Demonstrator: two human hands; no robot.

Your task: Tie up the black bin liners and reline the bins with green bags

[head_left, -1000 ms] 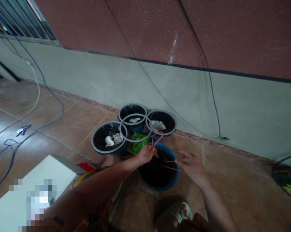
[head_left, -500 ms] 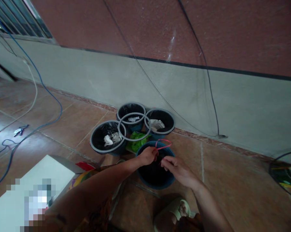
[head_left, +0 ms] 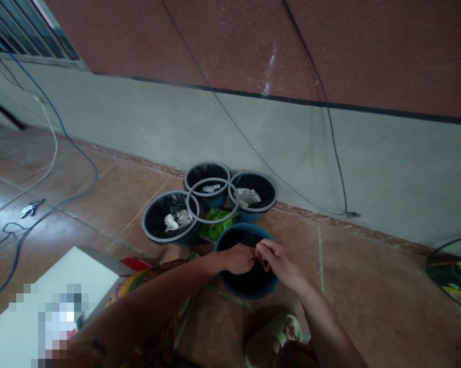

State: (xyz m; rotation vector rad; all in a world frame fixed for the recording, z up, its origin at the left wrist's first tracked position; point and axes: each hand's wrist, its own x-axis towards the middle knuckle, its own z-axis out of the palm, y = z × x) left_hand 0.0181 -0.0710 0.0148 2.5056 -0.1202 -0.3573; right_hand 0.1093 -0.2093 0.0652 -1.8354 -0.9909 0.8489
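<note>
Over a blue bin (head_left: 249, 295) on the tiled floor, my two hands meet with fingers closed. My left hand (head_left: 238, 258) is closed on a thin pink string, its fingertips against my right hand. My right hand (head_left: 280, 261) pinches the same pink string (head_left: 266, 265), which hangs in a small loop below the fingers. Dark black material, apparently a bag (head_left: 244, 280), fills the bin's inside. What the string passes around is hidden by my hands and the dark.
Three lined bins stand by the wall: left (head_left: 150, 235), back (head_left: 190, 164) and right (head_left: 271, 204), with crumpled paper inside. A loose grey ring (head_left: 213, 222) lies across them above a green bag (head_left: 219, 230). Blue cable (head_left: 94, 179), keys (head_left: 31, 208) and a white box (head_left: 73, 271) are at left.
The pink loop that stood above my left hand has been drawn down, and it now hangs below my right fingers. My hands have come together over the bin.
</note>
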